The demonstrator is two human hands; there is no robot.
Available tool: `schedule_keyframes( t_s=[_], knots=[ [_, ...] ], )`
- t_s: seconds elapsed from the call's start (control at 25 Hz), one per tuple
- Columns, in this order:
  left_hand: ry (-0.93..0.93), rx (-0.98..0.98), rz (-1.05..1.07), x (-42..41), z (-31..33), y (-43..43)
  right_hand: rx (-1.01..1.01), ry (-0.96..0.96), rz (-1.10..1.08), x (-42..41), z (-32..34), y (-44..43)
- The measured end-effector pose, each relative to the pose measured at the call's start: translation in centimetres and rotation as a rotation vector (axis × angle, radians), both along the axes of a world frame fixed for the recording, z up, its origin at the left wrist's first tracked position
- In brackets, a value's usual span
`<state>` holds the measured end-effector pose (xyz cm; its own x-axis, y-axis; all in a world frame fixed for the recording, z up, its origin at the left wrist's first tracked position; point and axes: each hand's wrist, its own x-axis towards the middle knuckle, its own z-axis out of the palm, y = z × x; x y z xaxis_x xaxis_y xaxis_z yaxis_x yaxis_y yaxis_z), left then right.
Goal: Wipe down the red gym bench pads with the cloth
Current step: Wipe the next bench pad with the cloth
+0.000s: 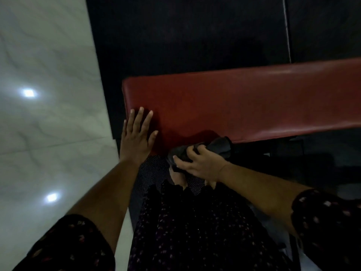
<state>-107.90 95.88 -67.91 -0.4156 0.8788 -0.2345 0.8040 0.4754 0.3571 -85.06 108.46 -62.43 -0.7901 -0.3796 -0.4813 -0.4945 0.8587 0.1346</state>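
The floor here is black (175, 36) on one side and white and shiny (48, 75) on the other. The red bench pad (234, 102) sits over the black part. Its short end is near the line where white meets black, and its long side runs off to the right. The left hand (135, 137) lies flat on the near corner by that short end, fingers straight, holding nothing. The right hand (201, 163) has its fingers curled round a dark cloth (220, 146), bunched up at the pad's near long edge. Past both hands, the pad is bare red.
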Motion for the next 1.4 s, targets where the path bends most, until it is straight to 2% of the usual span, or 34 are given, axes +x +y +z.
schedule_keyframes(
  t_s=[0.12,0.24,0.32,0.44,0.52,0.6,0.8,0.92,1.0,1.08,1.16,1.24,1.28,1.36,1.4],
  knots=[
    [-0.015,-0.02,0.005,0.0,0.1,0.1,0.023,-0.043,-0.037,-0.8,0.7,-1.5],
    [-0.043,-0.107,-0.014,-0.6,0.6,0.1,0.089,-0.121,0.02,3.1,0.3,1.5],
    [-0.062,-0.127,-0.022,-0.7,0.6,0.4,0.092,0.011,-0.027,3.6,0.1,3.2],
    [-0.042,-0.119,-0.027,-0.6,0.3,0.4,0.062,0.147,-0.031,-0.7,-1.0,-0.8],
    [-0.046,-0.112,-0.031,-0.8,0.0,0.3,0.102,0.114,0.068,-3.8,-2.2,-5.1],
    [-0.041,-0.099,-0.035,-0.9,-0.1,0.2,0.153,0.032,0.058,-5.1,-2.6,-6.5],
    [-0.005,-0.07,-0.024,-0.6,-0.5,0.2,0.118,0.048,0.206,-0.5,-0.7,0.7],
    [-0.043,-0.03,0.011,-0.2,-0.1,0.4,0.095,0.038,0.226,-2.0,0.1,1.0],
    [-0.106,-0.009,0.1,0.0,0.9,0.8,0.015,0.005,0.168,-3.8,-0.6,-1.1],
    [-0.143,0.083,0.283,0.2,1.9,0.7,-0.087,0.02,0.061,-4.6,-1.5,-1.6],
    [-0.059,0.165,0.477,1.1,2.2,-0.6,-0.219,0.116,0.044,-4.3,-1.4,0.5],
    [0.062,0.141,0.719,3.3,1.6,-1.8,-0.351,0.21,0.067,-4.7,-0.4,4.7],
    [0.063,0.107,0.877,5.0,1.3,-1.7,-0.397,0.239,0.109,-5.8,0.3,6.9],
    [-0.018,0.07,1.102,8.9,1.3,-0.2,-0.442,0.291,0.125,-10.2,1.7,10.8],
    [-0.069,0.062,1.132,11.0,1.4,0.9,-0.465,0.322,0.089,-13.1,2.2,11.8]
  ],
)
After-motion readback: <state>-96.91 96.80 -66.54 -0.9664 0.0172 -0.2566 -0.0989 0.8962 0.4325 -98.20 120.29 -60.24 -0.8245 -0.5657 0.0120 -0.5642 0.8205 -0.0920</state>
